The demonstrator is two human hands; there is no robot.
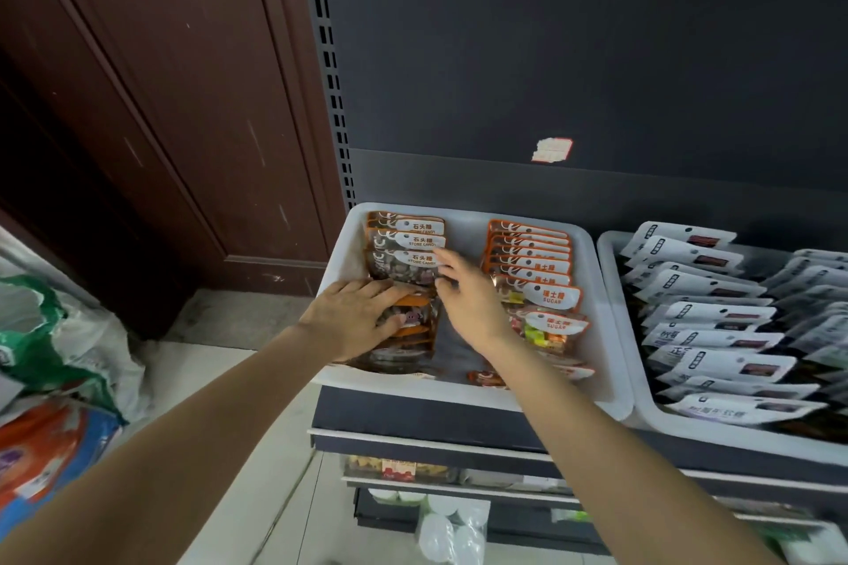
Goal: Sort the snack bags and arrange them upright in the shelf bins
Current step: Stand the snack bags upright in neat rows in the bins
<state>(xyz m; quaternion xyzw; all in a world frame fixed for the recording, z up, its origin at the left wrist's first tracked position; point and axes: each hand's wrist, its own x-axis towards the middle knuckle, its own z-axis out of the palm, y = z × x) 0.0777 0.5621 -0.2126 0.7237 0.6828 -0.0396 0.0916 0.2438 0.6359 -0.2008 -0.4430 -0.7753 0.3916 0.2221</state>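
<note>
A white bin (463, 220) sits on the shelf's left end. At its back left, stone candy bags (408, 243) with orange tops stand upright in a row. My left hand (353, 317) lies flat, pressing on a stack of stone candy bags (413, 335) that lies at the bin's front left. My right hand (463, 294) reaches in with spread fingers, its fingertips touching the front upright stone candy bag. A row of sugar bags (532, 262) fills the bin's right side, the nearer ones leaning back or lying flat.
A second white bin (642, 399) to the right holds rows of white-and-black bags (716, 317). Lower shelves (399, 468) carry other goods. Filled sacks (55, 335) lie on the floor at left, before a dark wooden door (160, 106).
</note>
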